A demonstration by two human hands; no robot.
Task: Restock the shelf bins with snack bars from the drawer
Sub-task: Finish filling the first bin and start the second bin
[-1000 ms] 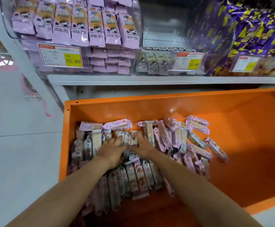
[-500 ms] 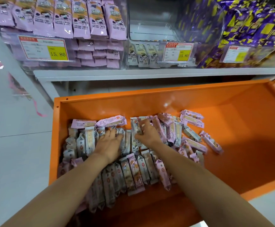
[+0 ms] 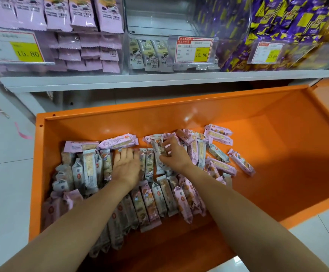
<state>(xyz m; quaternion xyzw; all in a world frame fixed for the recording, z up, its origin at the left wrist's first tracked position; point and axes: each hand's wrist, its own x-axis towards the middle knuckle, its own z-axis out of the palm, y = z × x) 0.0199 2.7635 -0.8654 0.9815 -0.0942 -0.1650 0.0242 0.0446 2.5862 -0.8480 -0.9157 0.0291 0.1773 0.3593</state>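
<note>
Progress: early, by my read. No bar is leaving the drawer (image 3: 287, 154) yet.

Shelf (image 3: 159, 82), left to right:
- left bin (image 3: 122, 55): packed with pink packs (image 3: 71, 20), needs nothing visible
- middle bin (image 3: 159, 20): nearly bare, just a few pale bars (image 3: 149, 54) standing at its front wall next to a 15.80 price tag (image 3: 194, 49). Likely the one to fill
- right bin (image 3: 214, 20): heaped with purple-and-yellow sweets (image 3: 277, 26)

Left to do: basically all of it. Gather, lift, load the bin, repeat.

Drawer, left to right:
- snack bars (image 3: 149, 203) cover the left and centre floor. Rough upright rows at left, neater side-by-side rows near the front, loose scatter toward the right. The right third of the floor is bare orange
- left hand (image 3: 126, 167): released, palm down, fingers straight, pressing flat on the rows
- right hand (image 3: 176, 156): fingers curled, grasping a grey-cream bar (image 3: 158, 152) at the back of the pile, one end raised off the heap. Can't tell if it has more than one

Look of the bars: slim pillow-pack wrappers with crimped ends, pink or grey-cream, a small red round logo and a cartoon figure. The film is glossy, so probably slippery in a bunch.
</note>
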